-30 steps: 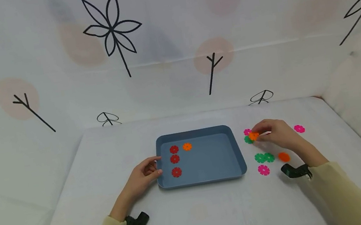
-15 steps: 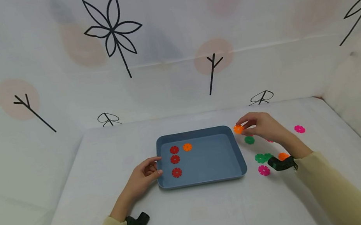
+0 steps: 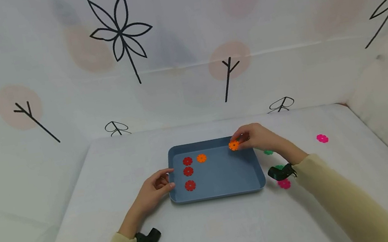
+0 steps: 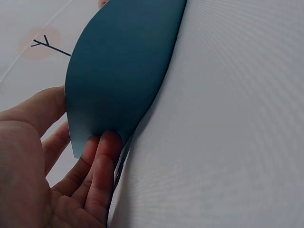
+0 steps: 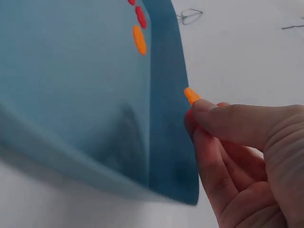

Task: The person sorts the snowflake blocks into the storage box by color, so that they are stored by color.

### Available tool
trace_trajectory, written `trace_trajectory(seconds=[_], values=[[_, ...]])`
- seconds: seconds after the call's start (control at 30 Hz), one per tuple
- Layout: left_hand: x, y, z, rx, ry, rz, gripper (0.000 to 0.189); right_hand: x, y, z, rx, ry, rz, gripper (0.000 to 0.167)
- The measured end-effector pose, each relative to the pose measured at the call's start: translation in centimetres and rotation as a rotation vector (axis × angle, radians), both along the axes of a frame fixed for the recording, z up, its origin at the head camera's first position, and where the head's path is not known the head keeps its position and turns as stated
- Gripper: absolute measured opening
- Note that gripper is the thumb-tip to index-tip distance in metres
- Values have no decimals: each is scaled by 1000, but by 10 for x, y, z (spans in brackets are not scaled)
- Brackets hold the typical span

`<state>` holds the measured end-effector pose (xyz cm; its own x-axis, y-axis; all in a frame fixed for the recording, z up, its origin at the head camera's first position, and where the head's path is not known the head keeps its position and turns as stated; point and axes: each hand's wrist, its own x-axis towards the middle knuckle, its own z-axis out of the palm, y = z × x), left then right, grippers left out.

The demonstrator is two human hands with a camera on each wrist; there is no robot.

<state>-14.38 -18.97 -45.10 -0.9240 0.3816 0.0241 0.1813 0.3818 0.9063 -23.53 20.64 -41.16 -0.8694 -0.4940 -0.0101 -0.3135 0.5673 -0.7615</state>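
Observation:
A blue-grey tray [image 3: 221,176] lies on the white cloth. My left hand [image 3: 157,188] holds its left side; in the left wrist view, fingertips [image 4: 110,142] press on the outer wall [image 4: 118,71]. Between thumb and fingers, my right hand [image 3: 257,136] pinches an orange flower-shaped disc [image 3: 234,145] over the tray's far right part. The right wrist view shows that orange disc [image 5: 192,96] beside the rim, partly hidden by fingers. Inside the tray, three red flower-shaped discs [image 3: 188,171] form a column at the left, and another orange disc [image 3: 201,158] lies right of the top one.
Right of the tray, a pink disc [image 3: 284,183], a green disc [image 3: 268,152] and a farther pink disc [image 3: 322,138] lie on the cloth [image 3: 212,236]. The right arm partly covers this area. A patterned fabric wall [image 3: 182,93] rises behind the table.
My right hand has carried the orange disc left from the loose discs, across the tray's right rim, to above the tray. The left hand has stayed at the tray's left side.

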Motion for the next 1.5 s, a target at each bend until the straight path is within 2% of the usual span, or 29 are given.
trace_trajectory(seconds=[0.1,0.33,0.53,0.8,0.9,1.03,1.1,1.3,1.5], values=[[0,0,0,1,2,-2,47,-2,-10,-2,4,-32,40,23],[0,0,1,-1,1,1,48,-8,-33,-7,49,-25,170,20],[0,0,0,4,3,-4,47,-14,-52,-15,81,-58,224,20],[0,-1,-1,5,4,-4,47,-14,-70,-24,81,-75,318,22],[1,0,1,7,7,-12,47,-14,-74,-27,85,-70,334,23],[0,1,1,-3,8,-6,47,-13,-80,-26,94,-102,314,23],[-2,0,-2,-12,5,0,47,-13,-83,-26,104,-114,301,21],[-12,-5,-28,-25,4,12,49,-13,-91,-29,125,-144,301,22],[-14,-9,-34,6,12,8,48,-12,-96,-33,117,-157,293,24]])
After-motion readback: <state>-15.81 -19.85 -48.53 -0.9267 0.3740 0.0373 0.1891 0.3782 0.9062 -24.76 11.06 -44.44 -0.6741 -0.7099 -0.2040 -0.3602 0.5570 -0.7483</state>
